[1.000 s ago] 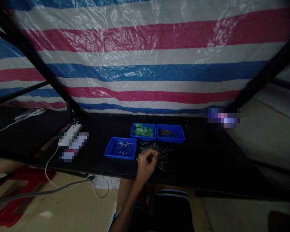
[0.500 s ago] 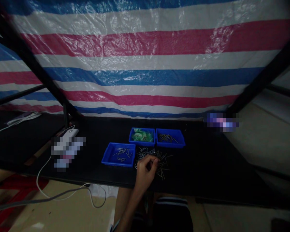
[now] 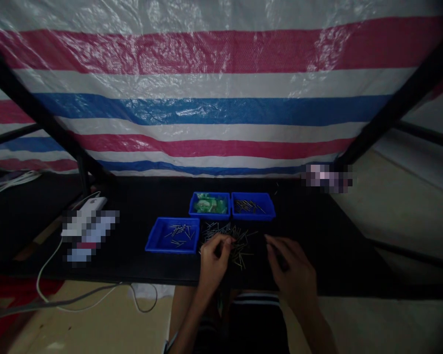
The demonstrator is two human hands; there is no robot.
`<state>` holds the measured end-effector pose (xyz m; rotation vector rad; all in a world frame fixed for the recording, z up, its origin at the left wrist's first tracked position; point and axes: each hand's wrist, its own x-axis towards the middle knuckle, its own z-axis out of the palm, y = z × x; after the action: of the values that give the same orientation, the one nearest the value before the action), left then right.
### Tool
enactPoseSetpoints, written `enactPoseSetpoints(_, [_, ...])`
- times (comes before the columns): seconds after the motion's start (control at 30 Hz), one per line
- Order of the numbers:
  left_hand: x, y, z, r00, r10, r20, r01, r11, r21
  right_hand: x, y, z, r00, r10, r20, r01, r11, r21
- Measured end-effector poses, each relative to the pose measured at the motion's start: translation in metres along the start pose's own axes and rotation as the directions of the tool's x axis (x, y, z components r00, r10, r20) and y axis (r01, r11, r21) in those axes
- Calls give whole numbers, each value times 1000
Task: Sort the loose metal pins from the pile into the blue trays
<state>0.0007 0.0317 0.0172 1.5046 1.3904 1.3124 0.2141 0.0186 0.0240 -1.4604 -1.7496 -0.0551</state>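
Observation:
A loose pile of thin metal pieces, like nails or pins (image 3: 243, 241), lies on the black tabletop. At its near left side is my left hand (image 3: 212, 260), thumb and forefinger closed in a pinch; whatever they hold is too small to make out. My right hand (image 3: 295, 273) hovers to the right of the pile, thumb and forefinger slightly apart, and nothing shows between them. A blue tray (image 3: 153, 241) left of the pile has several thin silvery pieces in it. Behind the pile, another blue tray (image 3: 271, 212) contains darker, brassy pieces.
Green-and-white packets fill a third blue tray (image 3: 192, 210) at the back. A white device (image 3: 94, 206) with a cable stands at the left of the black table (image 3: 339, 255). Striped plastic sheeting (image 3: 221, 110) hangs behind, between dark frame bars.
My right hand has come into view at the right of the pile. My left hand stays pinched by the pile. The whole view has shifted slightly.

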Motion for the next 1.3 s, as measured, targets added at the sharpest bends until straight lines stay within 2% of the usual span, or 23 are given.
enactPoseSetpoints(0.17, [1, 1, 0, 1000, -3, 8, 3, 1000, 8, -17, 7, 25, 979, 103, 177, -100, 995, -22])
enactPoseSetpoints(0.27, [0, -1, 1, 1000, -13, -4, 12, 1000, -2, -12, 4, 31, 943, 158, 294, -156, 987, -28])
enactPoseSetpoints(0.33, [0, -1, 1, 1000, -17, -19, 17, 1000, -14, -6, -1, 34, 931, 177, 320, -173, 984, -39])
enactPoseSetpoints(0.7, [0, -3, 2, 999, 38, -29, -37, 999, 39, -3, -12, 46, 955, 207, 211, -196, 978, -69])
enactPoseSetpoints(0.8, [0, -1, 3, 992, 107, -62, -103, 992, 72, -2, -14, 42, 955, 205, 212, -213, 977, 16])
enactPoseSetpoints(0.93, [0, -1, 6, 979, 198, -40, -191, 973, 126, 2, -21, 33, 965, 85, 248, -136, 971, 196])
enactPoseSetpoints(1.1, [-1, -4, 8, 971, 237, 35, -240, 963, 123, 14, -36, 23, 988, 21, 151, -66, 952, 299])
enactPoseSetpoints(1.23, [-2, -6, 7, 979, 186, -85, -172, 973, 152, 21, -43, 22, 991, 18, 129, -59, 947, 315])
enactPoseSetpoints(1.3, [-3, -5, 6, 979, 178, -97, -161, 974, 157, 22, -45, 23, 990, 10, 139, -57, 941, 335])
